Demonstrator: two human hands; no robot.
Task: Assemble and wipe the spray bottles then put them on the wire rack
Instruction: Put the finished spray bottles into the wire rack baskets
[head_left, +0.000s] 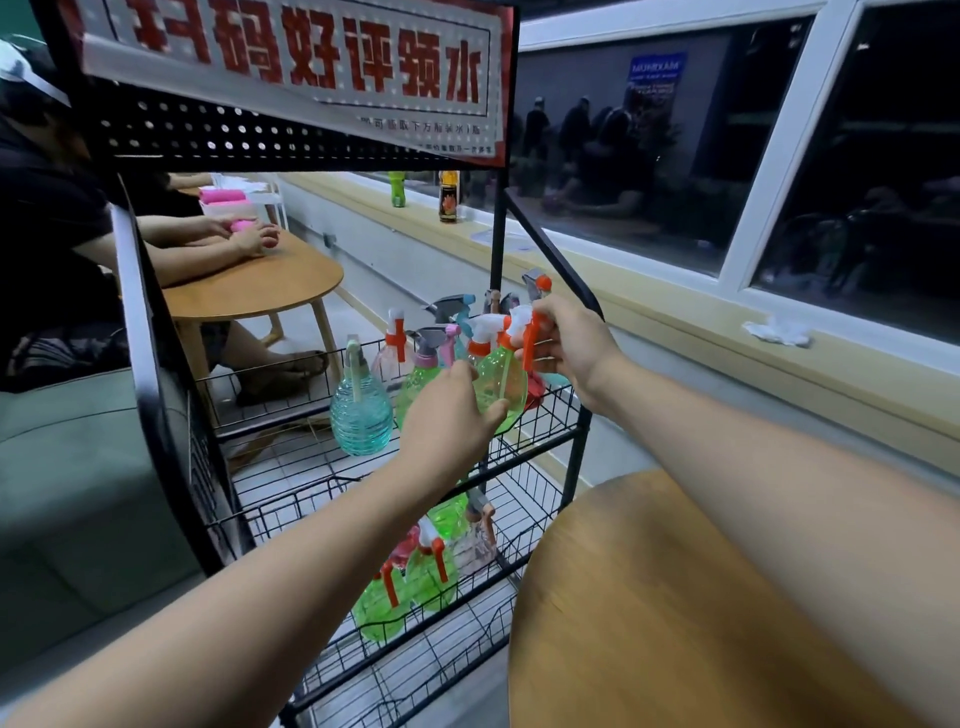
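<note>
A green spray bottle (501, 382) with a white and orange trigger head is held over the upper basket of the black wire rack (540, 415). My left hand (447, 410) grips its body from below. My right hand (566, 343) holds the trigger head at the top. Several other spray bottles stand in that basket, among them a ribbed blue bottle (361, 415) at its left. More green bottles (410, 587) lie in the lower basket.
A round wooden table (675, 623) sits at the lower right, close to the rack. Behind the rack another person sits at a second wooden table (260, 280). A red-lettered sign (311, 67) tops the rack. A crumpled white tissue (776, 332) lies on the window sill.
</note>
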